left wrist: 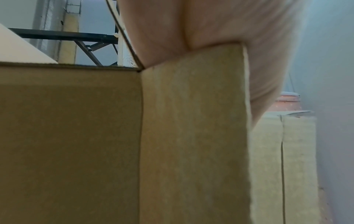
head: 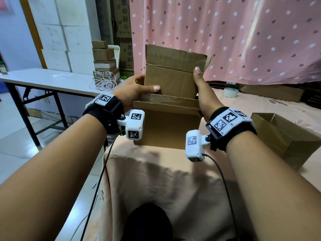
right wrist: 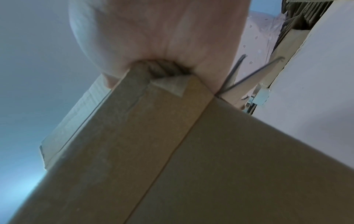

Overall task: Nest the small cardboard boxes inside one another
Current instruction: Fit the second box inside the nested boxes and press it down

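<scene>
I hold a smaller brown cardboard box upright, its lower end inside the open top of a larger cardboard box that stands on the bed. My left hand grips the smaller box's left side, thumb across the front face. On the right side, my right hand grips it with the thumb pointing up along the edge. The fingers of both hands are hidden behind the box. In the left wrist view my palm presses against cardboard. The right wrist view shows the palm on a cardboard corner.
A third open cardboard box lies on the bed at the right. A tape roll sits further back. On the left is a white folding table, with stacked boxes and a coil of cord beyond it. A pink curtain hangs behind.
</scene>
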`<state>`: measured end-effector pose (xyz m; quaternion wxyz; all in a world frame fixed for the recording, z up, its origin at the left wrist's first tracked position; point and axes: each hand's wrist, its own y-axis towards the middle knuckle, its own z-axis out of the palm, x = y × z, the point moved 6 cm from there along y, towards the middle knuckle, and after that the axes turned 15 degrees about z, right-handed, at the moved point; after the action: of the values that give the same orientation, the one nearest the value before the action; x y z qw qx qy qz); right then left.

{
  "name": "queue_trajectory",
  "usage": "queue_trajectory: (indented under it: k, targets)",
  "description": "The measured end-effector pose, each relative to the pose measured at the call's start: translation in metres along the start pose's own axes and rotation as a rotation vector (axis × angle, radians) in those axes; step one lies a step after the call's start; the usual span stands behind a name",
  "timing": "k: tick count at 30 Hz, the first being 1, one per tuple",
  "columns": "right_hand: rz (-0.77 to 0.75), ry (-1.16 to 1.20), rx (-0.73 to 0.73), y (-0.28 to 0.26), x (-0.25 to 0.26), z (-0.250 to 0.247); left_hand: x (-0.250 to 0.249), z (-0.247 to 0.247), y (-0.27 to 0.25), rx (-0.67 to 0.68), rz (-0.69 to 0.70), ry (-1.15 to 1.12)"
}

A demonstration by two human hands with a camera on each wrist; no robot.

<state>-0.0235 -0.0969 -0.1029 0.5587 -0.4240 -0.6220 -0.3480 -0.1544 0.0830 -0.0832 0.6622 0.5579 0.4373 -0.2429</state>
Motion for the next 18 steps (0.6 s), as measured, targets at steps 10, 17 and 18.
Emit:
queue_trajectory:
  k: [10,17,18]
  targets:
    - [-0.024,-0.051,-0.045,0.000,-0.002,-0.003,0.005,-0.005,0.005,-0.070,-0.001,0.037]
    - [0.035,-0.054,-0.095,0.006,-0.009,-0.010,0.007,-0.003,0.006,-0.042,0.000,0.031]
    - [0.026,-0.060,-0.099,0.005,-0.009,-0.010,0.006,-0.003,0.007,-0.044,0.002,0.020]
